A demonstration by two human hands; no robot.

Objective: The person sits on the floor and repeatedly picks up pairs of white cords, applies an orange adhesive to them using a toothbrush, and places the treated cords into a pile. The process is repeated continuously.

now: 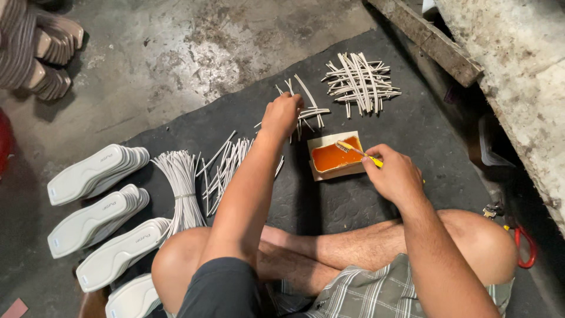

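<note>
My right hand (393, 175) grips a yellow-handled brush (356, 152) whose bristles rest over the orange glue in a small flat tray (333, 159) on the black mat (412, 135). My left hand (282, 113) reaches forward and pinches thin white strips in a small criss-cross pile (307, 111) beyond the tray. A neat stacked lattice of white strips (360, 83) lies farther right. Loose white strips (228, 165) and a tied bundle of them (180, 182) lie left of my left arm.
Stacks of white shoe insoles (97, 206) are fanned out on the concrete floor at left; more soles (41, 47) are piled at top left. A wooden beam (429, 38) and rough wall stand at right. Red-handled scissors (524, 244) lie by my right knee.
</note>
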